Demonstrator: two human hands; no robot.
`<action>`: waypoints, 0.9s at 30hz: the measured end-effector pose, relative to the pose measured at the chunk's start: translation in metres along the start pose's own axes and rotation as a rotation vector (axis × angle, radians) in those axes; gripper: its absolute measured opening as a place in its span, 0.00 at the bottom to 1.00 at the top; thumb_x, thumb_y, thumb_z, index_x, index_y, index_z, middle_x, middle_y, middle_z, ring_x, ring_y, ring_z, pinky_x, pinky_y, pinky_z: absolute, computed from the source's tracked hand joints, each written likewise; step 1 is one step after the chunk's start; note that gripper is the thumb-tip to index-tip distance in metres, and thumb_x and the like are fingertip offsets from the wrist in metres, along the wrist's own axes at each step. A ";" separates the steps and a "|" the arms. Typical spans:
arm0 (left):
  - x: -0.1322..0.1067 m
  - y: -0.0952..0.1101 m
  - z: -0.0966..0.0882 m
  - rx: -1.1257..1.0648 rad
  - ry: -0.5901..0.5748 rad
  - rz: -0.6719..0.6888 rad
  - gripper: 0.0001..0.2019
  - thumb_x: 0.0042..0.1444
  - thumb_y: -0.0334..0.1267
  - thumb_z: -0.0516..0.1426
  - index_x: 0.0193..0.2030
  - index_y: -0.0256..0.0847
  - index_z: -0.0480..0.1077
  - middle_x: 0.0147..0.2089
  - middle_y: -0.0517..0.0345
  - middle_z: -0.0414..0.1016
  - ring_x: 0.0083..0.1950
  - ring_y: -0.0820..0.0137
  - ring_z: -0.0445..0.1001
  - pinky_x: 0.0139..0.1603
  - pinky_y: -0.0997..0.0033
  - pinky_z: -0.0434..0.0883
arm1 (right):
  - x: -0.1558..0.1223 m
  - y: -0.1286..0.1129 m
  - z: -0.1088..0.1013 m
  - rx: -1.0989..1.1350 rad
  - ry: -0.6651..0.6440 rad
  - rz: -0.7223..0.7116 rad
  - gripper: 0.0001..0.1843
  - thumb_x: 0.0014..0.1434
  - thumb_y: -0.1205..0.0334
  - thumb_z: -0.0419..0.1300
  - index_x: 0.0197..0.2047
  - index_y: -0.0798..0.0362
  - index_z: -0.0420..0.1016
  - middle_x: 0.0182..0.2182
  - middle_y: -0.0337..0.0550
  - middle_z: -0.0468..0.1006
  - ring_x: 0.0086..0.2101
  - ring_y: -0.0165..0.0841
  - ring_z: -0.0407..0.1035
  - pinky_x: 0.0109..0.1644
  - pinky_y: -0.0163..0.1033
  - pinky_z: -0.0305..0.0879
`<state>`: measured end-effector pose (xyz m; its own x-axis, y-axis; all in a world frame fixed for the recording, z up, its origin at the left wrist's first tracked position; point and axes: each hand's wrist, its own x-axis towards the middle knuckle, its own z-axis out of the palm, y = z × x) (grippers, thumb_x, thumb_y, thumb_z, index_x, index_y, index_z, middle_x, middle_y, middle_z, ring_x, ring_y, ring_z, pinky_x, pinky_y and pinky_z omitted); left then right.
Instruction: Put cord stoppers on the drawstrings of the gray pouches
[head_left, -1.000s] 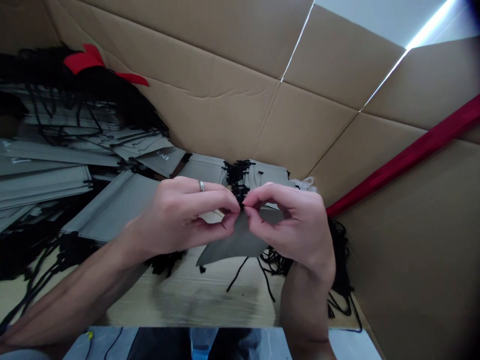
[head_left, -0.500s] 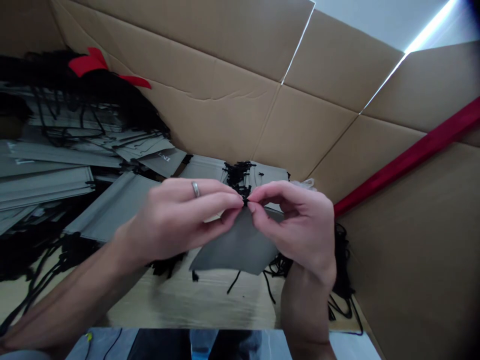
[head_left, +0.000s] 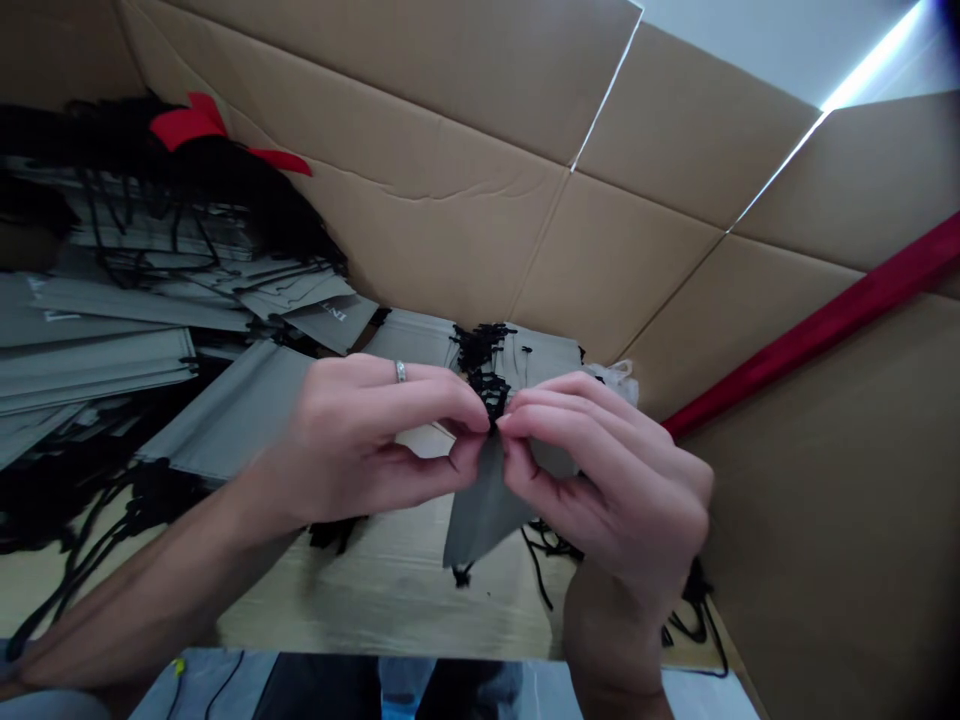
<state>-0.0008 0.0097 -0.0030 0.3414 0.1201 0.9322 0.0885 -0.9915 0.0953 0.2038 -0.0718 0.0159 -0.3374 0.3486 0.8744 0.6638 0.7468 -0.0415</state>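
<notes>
My left hand (head_left: pixel 367 440), a ring on one finger, and my right hand (head_left: pixel 607 470) meet fingertip to fingertip above the work surface. Between them they pinch the top of a small grey fabric pouch (head_left: pixel 480 510), which hangs down narrow and tilted. A black drawstring (head_left: pixel 491 405) sits right at the pinch point, and a knotted cord end dangles below the pouch. Just behind my hands lies a stack of grey pouches (head_left: pixel 525 350) with a bunch of black cords on top.
Piles of grey pouches (head_left: pixel 112 340) with tangled black cords (head_left: pixel 90 500) fill the left side. A red item (head_left: pixel 187 125) sits on the top of the far pile. Cardboard walls (head_left: pixel 450 130) enclose the space; a red bar (head_left: pixel 825 320) runs along the right.
The pouch has turned from spread wide to hanging narrow and edge-on. My right hand's fingers have shifted lower and closer around its top; my left hand stays almost in place.
</notes>
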 end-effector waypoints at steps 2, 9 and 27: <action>0.001 0.000 -0.001 -0.092 0.001 -0.069 0.08 0.60 0.28 0.69 0.39 0.46 0.78 0.34 0.67 0.86 0.30 0.76 0.84 0.30 0.78 0.78 | -0.001 -0.001 0.000 0.007 0.017 -0.010 0.16 0.65 0.80 0.70 0.48 0.50 0.82 0.37 0.43 0.86 0.37 0.37 0.80 0.43 0.45 0.84; 0.000 -0.007 0.003 -0.508 -0.006 -0.222 0.10 0.54 0.22 0.68 0.37 0.43 0.81 0.33 0.61 0.87 0.30 0.71 0.84 0.29 0.76 0.81 | 0.001 0.004 0.007 0.231 0.076 0.049 0.15 0.63 0.80 0.68 0.44 0.49 0.82 0.33 0.38 0.85 0.34 0.33 0.79 0.38 0.41 0.82; -0.013 0.008 -0.005 0.179 -0.086 0.088 0.07 0.71 0.28 0.66 0.52 0.39 0.78 0.50 0.50 0.89 0.47 0.61 0.90 0.49 0.65 0.88 | 0.003 -0.006 0.003 0.054 0.013 0.223 0.13 0.67 0.77 0.64 0.40 0.46 0.80 0.32 0.37 0.82 0.33 0.32 0.77 0.38 0.39 0.79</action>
<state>-0.0096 -0.0005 -0.0129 0.4333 0.0451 0.9001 0.2167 -0.9747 -0.0555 0.1972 -0.0734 0.0176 -0.1776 0.5010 0.8470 0.6841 0.6816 -0.2597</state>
